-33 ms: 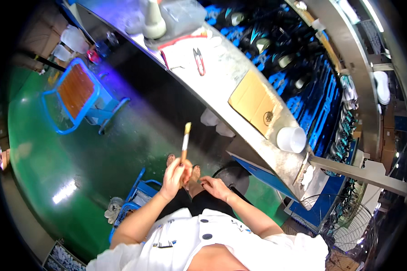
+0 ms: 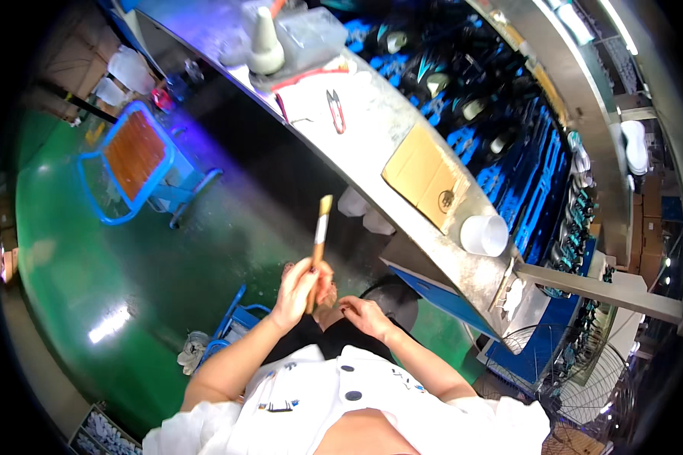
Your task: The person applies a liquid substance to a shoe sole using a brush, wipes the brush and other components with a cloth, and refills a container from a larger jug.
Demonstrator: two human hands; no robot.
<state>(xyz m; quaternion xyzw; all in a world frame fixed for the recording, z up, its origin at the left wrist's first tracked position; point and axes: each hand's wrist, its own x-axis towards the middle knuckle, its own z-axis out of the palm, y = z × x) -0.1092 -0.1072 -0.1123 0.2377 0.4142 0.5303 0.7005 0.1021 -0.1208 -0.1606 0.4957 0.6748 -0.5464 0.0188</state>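
Note:
My left hand [image 2: 298,294] is closed around the wooden handle of a flat paintbrush [image 2: 321,230]. The brush stands nearly upright, its pale yellowish bristles at the top and a light band below them. My right hand [image 2: 366,316] hovers over my lap, just right of the brush handle and apart from it. Its fingers are loosely bent, with nothing visible in them. Both hands are left of the long metal-edged workbench and do not touch it.
On the bench are a white tub [image 2: 484,235], flat cardboard [image 2: 425,176], red-handled thread snips [image 2: 335,111] and a pale cone-shaped bottle [image 2: 265,45]. Beyond runs a dark conveyor [image 2: 501,121] carrying shoe parts. A blue-framed chair [image 2: 134,161] stands left; a wire fan [image 2: 584,379] is lower right.
My left hand and the brush have shifted slightly right and up, and the brush leans a little more to the right. My right hand has barely moved.

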